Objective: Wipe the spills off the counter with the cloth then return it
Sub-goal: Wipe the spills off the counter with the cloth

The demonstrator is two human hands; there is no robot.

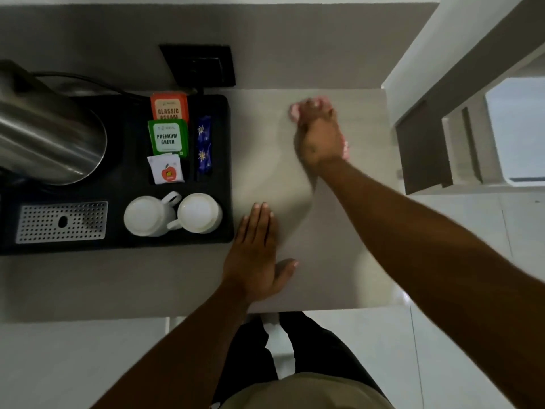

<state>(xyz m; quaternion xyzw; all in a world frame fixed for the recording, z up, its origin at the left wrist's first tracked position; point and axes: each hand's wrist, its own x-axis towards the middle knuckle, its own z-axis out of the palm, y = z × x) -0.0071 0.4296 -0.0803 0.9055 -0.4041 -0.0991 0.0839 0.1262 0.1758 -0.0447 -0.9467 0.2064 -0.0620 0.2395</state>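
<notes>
Fingers [317, 109] press crumpled pink cloth [295, 110] on smooth counter [265, 160].

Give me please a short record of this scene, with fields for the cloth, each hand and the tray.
cloth: pink cloth, mostly hidden under the right hand
right hand: right hand presses it on the counter, far side
left hand: left hand flat on counter, holds nothing
tray: black tray with kettle, two cups, tea packets
</notes>
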